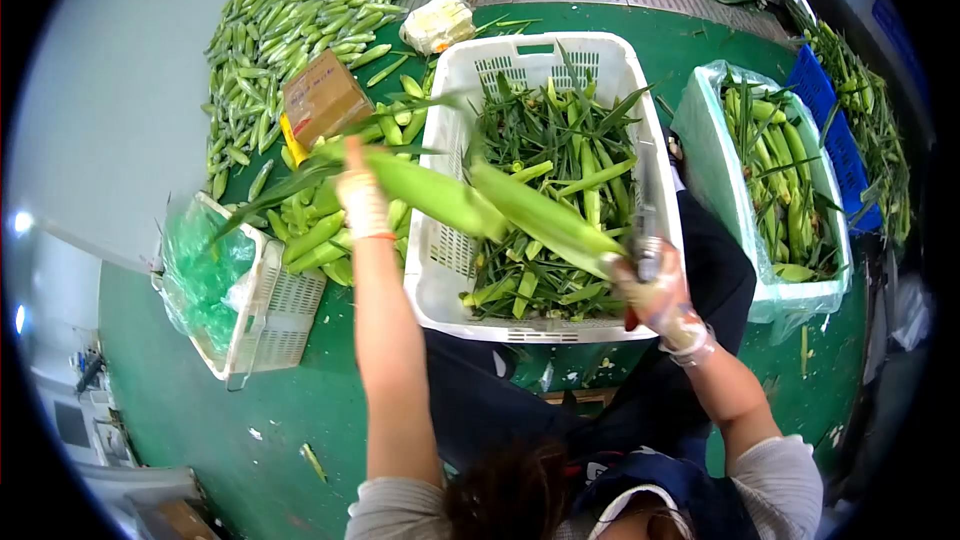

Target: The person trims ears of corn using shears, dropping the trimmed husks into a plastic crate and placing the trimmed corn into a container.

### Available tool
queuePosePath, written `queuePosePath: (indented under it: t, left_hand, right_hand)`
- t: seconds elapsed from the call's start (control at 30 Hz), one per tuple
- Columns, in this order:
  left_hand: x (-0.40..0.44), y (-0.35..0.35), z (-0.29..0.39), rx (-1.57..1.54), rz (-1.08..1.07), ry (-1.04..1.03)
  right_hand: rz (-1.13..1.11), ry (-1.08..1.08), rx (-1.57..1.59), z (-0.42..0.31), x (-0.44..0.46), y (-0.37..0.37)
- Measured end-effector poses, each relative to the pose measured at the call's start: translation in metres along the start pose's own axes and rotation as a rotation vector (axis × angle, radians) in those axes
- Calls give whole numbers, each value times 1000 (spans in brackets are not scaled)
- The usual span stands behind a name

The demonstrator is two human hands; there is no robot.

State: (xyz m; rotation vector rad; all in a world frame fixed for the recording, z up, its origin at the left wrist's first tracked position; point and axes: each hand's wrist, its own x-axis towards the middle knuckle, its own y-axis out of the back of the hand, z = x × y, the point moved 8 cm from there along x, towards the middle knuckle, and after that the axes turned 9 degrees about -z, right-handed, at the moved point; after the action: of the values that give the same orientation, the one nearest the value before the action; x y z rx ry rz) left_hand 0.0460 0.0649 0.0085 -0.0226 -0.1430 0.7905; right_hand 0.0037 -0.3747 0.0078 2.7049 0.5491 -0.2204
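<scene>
Above the large white perforated plastic basket (430, 290) of cut green leaves (520, 125), two long, husk-covered green corn ears (435, 195) meet between the hands. The left hand (363, 202) wraps one; the right hand (650, 290) closes round a blurred grey metal tool (649, 258), the other ear's end at its fingers. Left fingers are best kept clear of metal. Count: one basket, two raised ears, one tool.

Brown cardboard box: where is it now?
In the head view, the brown cardboard box is at upper left, beyond the white-gloved left hand, beside many long green corn ears.
</scene>
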Motion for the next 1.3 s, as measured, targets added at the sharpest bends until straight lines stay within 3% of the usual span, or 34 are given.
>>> queuePosePath:
  t: [0.03,0.07,0.1,0.17,0.23,0.3,0.4,0.5,0.57,0.67,0.7,0.77,0.8,0.83,0.9,0.97,1.0,1.03,1.1,1.17,1.23,1.3]
  left_hand:
    - [-1,9,0,-208,-8,127]
    - [-2,6,0,-394,5,202]
    - [-11,-1,4,-407,12,206]
    - [-38,-49,9,-279,-293,251]
    - [-56,-81,18,-204,-417,222]
    - [-76,-117,18,-240,-523,260]
    - [-111,-151,15,-270,-718,393]
    - [-127,-150,0,-356,-768,476]
    - [-139,-139,-12,-111,-810,582]
    - [-140,-133,-8,-37,-706,480]
    - [-136,-131,-6,-61,-680,394]
    - [-132,-118,-16,-43,-671,420]
    - [-125,-116,0,93,-767,270]
    - [-127,-117,2,124,-838,299]
    - [-135,-122,1,156,-913,322]
    - [-143,-125,-4,189,-845,192]
    - [-154,-131,26,275,-797,67]
    - [-153,-130,24,270,-792,71]
    - [-142,-121,23,312,-708,-31]
    - [-120,-110,14,601,-626,-273]
    - [-118,-111,3,519,-759,-92]
    - [-124,-116,9,647,-798,-94]
  right_hand:
    - [10,-47,154,13,-6,16]
    - [100,84,-102,26,2,31]
    - [138,169,-372,16,5,33]
    - [140,248,-628,10,26,16]
    - [-48,137,-378,2,31,-12]
    - [-266,161,-150,10,50,-55]
    - [-328,148,718,1,56,-90]
    - [-210,182,646,-2,58,-94]
    - [-254,200,800,17,65,-115]
    - [-454,32,894,10,52,-135]
    - [-403,102,827,3,52,-138]
    - [-320,160,825,-5,55,-134]
    - [-305,124,769,-5,59,-134]
    - [-301,133,767,-9,64,-129]
    - [-164,237,490,-20,69,-107]
    - [-51,324,266,-11,85,-102]
    - [-100,349,239,-12,87,-102]
    - [-152,370,208,-17,85,-101]
    - [-408,149,32,-16,77,-92]
    - [-487,149,-231,-5,80,-77]
    - [-525,165,-312,-15,79,-57]
    - [-582,188,-335,-14,90,-47]
